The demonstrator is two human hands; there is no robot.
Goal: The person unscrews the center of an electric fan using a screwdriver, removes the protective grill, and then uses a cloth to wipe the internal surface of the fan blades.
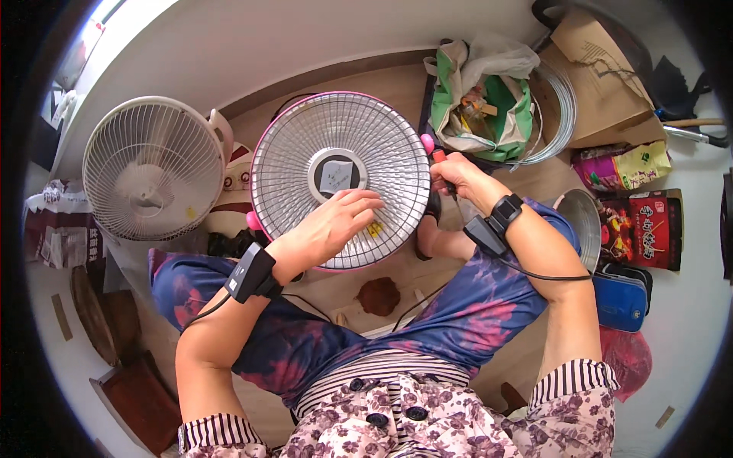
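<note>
A round electric heater [286, 160] with a pink rim, a dark wire guard and a shiny ribbed reflector stands between my knees. My left hand [324, 225] lies on the lower part of its guard, palm down with fingers stretched out, and holds nothing. At the heater's right edge, my right hand [466, 175] is closed around a screwdriver [439, 156] with a red and black handle. Its red end is close to a pink knob [427, 143] on the rim, while a thin shaft seems to point back toward me. Another pink knob [253, 220] sits at the lower left.
To the left stands a white fan [153, 172]. Beyond my right hand are a green and white bag [511, 114], coiled wire [566, 103] and a cardboard box [603, 84]. Food packets [640, 229], a metal basin [584, 214] and a blue case [620, 301] lie by my right knee.
</note>
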